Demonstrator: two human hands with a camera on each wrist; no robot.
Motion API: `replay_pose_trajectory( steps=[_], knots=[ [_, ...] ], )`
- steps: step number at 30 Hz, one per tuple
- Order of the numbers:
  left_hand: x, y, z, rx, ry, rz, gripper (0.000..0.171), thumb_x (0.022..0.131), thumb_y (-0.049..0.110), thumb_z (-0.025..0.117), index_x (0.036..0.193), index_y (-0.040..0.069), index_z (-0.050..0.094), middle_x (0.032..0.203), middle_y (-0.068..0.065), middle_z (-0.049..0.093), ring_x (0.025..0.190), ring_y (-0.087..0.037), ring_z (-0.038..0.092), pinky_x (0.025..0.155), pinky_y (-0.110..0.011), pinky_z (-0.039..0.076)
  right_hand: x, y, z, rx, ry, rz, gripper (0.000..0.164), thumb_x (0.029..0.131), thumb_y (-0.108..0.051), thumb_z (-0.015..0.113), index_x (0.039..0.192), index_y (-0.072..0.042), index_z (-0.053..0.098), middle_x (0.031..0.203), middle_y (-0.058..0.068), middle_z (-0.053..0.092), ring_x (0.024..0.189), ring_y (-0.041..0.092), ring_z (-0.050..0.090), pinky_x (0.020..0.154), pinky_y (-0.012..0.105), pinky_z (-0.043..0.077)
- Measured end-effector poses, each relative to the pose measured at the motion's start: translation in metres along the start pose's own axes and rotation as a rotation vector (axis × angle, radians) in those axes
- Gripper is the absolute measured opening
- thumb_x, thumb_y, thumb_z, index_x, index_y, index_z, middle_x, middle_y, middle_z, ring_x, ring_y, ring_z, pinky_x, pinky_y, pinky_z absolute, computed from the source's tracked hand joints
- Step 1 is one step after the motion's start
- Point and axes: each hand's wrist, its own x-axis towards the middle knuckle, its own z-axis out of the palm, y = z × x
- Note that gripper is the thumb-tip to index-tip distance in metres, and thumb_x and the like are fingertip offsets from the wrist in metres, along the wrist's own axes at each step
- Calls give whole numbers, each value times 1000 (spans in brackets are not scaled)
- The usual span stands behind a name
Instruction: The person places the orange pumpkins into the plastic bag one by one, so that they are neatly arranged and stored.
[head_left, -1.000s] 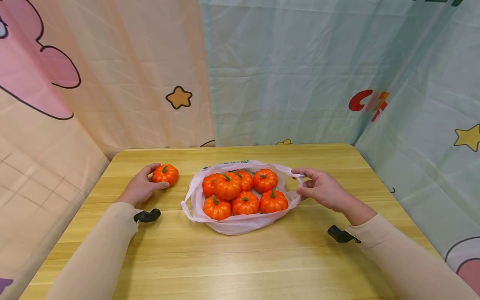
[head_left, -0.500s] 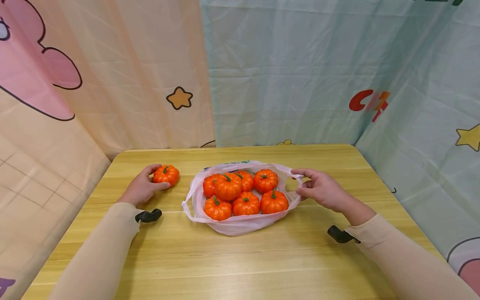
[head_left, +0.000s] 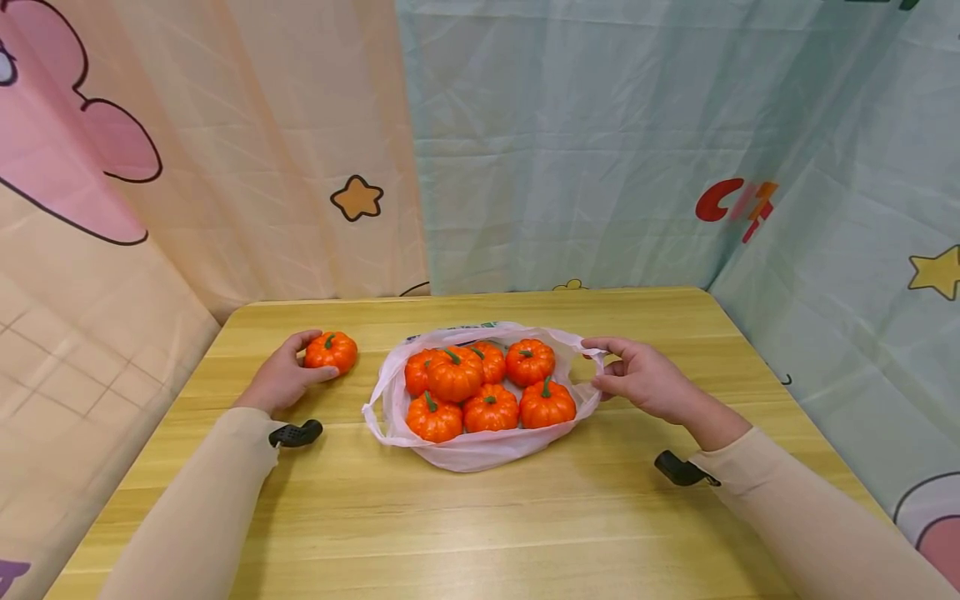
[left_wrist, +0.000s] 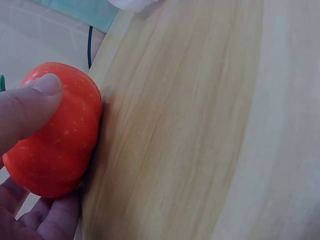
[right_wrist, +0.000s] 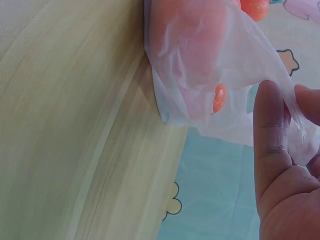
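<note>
At the table's left side my left hand [head_left: 283, 373] grips a small orange pumpkin [head_left: 335, 352] with a green stem. In the left wrist view the thumb lies over the pumpkin [left_wrist: 65, 135] and the other fingers curl beneath, with its side right at the wood. A thin white plastic bag [head_left: 480, 454] sits mid-table, mouth spread wide, several pumpkins [head_left: 491, 407] inside, one resting on top of others. My right hand [head_left: 645, 377] pinches the bag's right handle. The right wrist view shows the stretched film of the bag [right_wrist: 200, 55] running between thumb and forefinger.
The wooden table [head_left: 480, 533] has a curtain [head_left: 570, 150] with cartoon prints hanging behind it and at both sides. A black wrist mount [head_left: 296, 432] juts from the left sleeve, another black mount [head_left: 681, 468] from the right.
</note>
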Motion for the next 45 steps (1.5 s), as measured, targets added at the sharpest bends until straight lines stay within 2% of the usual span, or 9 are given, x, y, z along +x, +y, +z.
replay_pose_trajectory(
  steps=[9,13,18,23,26,29,37,41,45],
  knots=[
    [-2,5,-1,15,1,-8,92,96,33,79,165,5,26,165,-29,32,141,-49,46,119,-59,37,0,0,0,-12,11,-2,60,99,1,66,155,2,45,107,24,70,86,18,71,81,34,64],
    [-1,14,-2,11,21,17,94,94,39,80,166,8,27,168,-25,30,141,-48,47,118,-60,39,1,-1,0,-28,15,-2,60,99,0,67,155,2,46,100,21,71,83,18,71,82,38,64],
    [-3,42,-2,-13,69,103,94,93,43,80,166,13,29,168,-19,33,141,-45,50,114,-53,48,1,-2,-1,-40,17,-2,59,99,0,67,154,2,46,99,20,71,83,18,71,83,42,64],
    [-6,82,6,-68,56,208,90,93,37,82,165,14,33,165,-15,38,140,-41,54,98,-21,55,2,0,-1,-37,16,-8,59,99,1,66,154,3,46,101,20,72,84,18,72,82,39,64],
    [-8,105,15,-96,24,252,88,92,34,83,164,14,35,163,-14,42,137,-38,55,88,-11,52,2,0,-2,-37,14,-6,59,99,1,67,154,2,46,100,20,72,84,18,72,83,40,64],
    [-11,126,25,-126,-15,275,85,92,31,84,161,15,39,159,-11,46,134,-35,58,88,-16,55,2,1,-2,-42,13,-1,60,99,0,67,154,2,46,100,20,72,84,19,72,84,42,64],
    [-13,172,57,-167,-138,326,77,90,25,85,156,21,45,148,-7,55,125,-33,65,99,-46,59,0,0,-2,-34,14,5,60,99,-1,68,155,1,46,104,23,72,86,20,72,84,42,64],
    [-16,191,74,-201,-204,372,73,90,18,85,153,20,48,143,-8,58,122,-34,67,97,-47,60,-1,0,-3,-28,15,4,60,99,-1,68,155,1,46,109,25,70,87,20,72,84,41,64],
    [-17,205,90,-170,-247,416,71,88,15,86,150,19,51,141,-5,59,124,-29,64,97,-44,61,-2,-1,-3,-25,16,0,59,99,0,67,154,2,46,112,26,68,88,21,72,83,40,64]
  ],
)
